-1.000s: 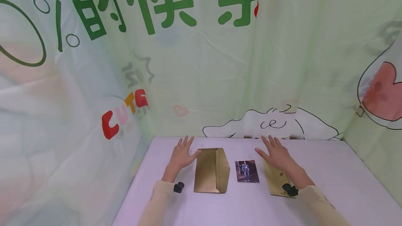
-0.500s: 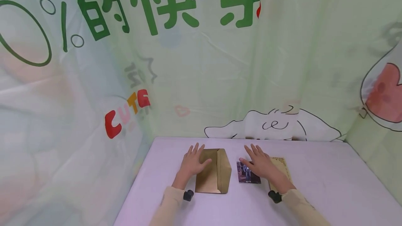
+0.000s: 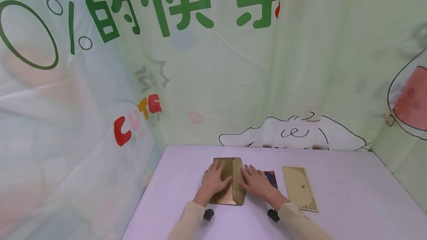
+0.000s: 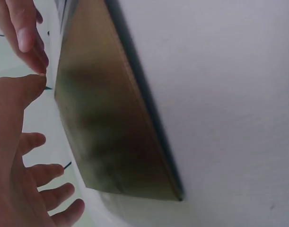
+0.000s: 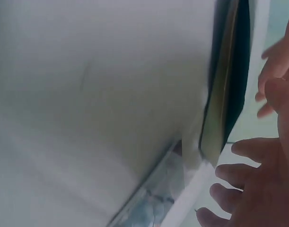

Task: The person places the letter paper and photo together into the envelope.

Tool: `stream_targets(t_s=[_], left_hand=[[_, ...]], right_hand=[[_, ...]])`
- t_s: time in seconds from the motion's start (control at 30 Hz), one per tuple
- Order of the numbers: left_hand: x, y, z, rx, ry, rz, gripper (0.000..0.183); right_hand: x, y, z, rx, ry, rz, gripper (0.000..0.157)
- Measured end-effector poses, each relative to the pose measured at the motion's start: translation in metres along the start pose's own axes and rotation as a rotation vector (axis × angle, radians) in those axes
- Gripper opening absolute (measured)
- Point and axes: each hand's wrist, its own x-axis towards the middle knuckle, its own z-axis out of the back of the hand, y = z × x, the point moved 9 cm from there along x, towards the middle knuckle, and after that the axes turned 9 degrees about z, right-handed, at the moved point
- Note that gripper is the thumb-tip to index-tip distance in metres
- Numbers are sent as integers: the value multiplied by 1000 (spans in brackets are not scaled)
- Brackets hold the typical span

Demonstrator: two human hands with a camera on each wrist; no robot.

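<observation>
The person's left hand is spread over the body of a gold envelope, which lies left of the table's middle, its top near the far edge of the table. The right hand reaches across from the other side, fingertips over the envelope's flap, which opens towards the table's right edge. The two hands are apart, fingers loose and spread, and neither grips anything; from here I can't tell whether any fingertip touches the paper. Under the right hand sits a photo, partly hidden, and beyond it, nearer the right edge, lies a pale tan card with patterned corners. A printed curtain hangs behind the table's far edge
</observation>
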Motion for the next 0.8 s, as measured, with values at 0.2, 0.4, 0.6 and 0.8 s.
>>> stream_targets(t_s=[0.2,0.4,0.6,0.8], left_hand=[[-1,-12,-15,76,20,-89,68],[0,-19,-28,156,45,-144,62],[4,-23,-30,236,83,-187,54],[10,-22,-19,249,134,-185,51]], right_hand=[[1,7,-13,-22,2,24,62],[-4,9,-20,-57,2,33,59],[-3,11,-19,-53,-2,41,62],[-2,11,-18,-96,4,36,63]])
